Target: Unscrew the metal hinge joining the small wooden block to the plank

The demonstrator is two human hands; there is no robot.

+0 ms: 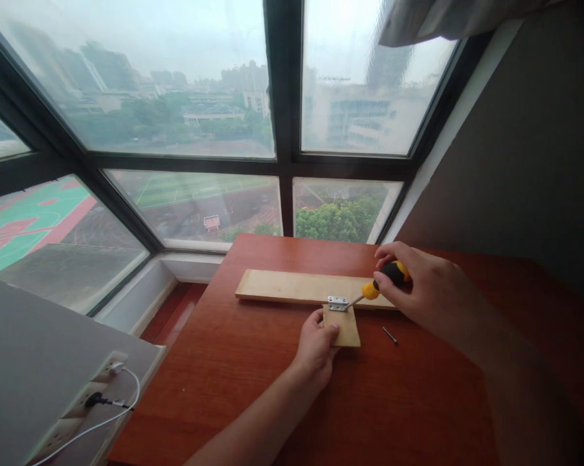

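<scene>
My left hand (318, 344) grips a small wooden board (346, 330) by its left side, thumb on top. A silver metal hinge (338, 303) lies across the far edge of that board, beside a long wooden plank (287, 285). My right hand (408, 278) is closed around the black and yellow handle of a screwdriver (370, 289). Its shaft slants down to the left, and the tip meets the hinge's near leaf. Whether a screw sits under the tip is too small to tell. Right of the small board lies a loose screw (390, 334).
Everything rests on a reddish-brown wooden table (214, 375). Windows with dark frames (285, 129) rise behind its far edge. At the lower left, a white cable (136, 382) and a black plug (95, 399) sit in wall sockets (61, 433). A grey wall stands at right.
</scene>
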